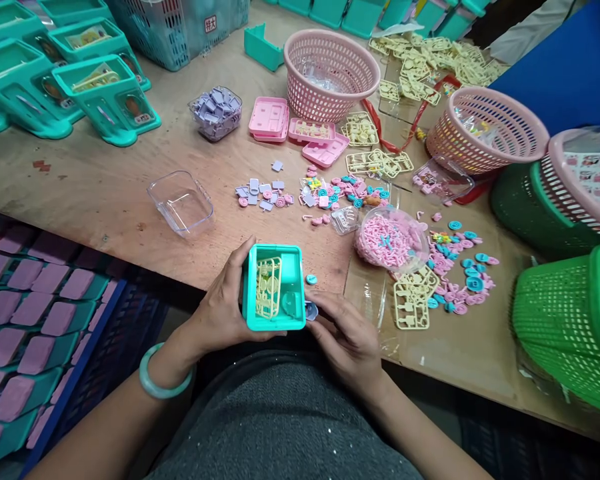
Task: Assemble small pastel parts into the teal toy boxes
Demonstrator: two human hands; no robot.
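Note:
My left hand (214, 308) is closed around the left side of a teal plastic box (291, 263) at the table's front edge. Inside the box stands a cream sprue of small moulded parts (269, 292). A small lavender plastic piece (311, 311) sits between the fingers of my right hand (350, 337), against the box's right wall. Its far side is hidden by the box. Just beyond lies a round blue piece (311, 279). Loose lavender pieces (254, 189) and pink and blue parts (347, 190) are scattered farther back.
A clear empty tub (181, 205) stands left, with a tub of lavender pieces (216, 113) behind it. To the right are a bowl of pink parts (387, 237), pink baskets (330, 73) and a green basket (565, 320). Several teal boxes (107, 100) stand back left.

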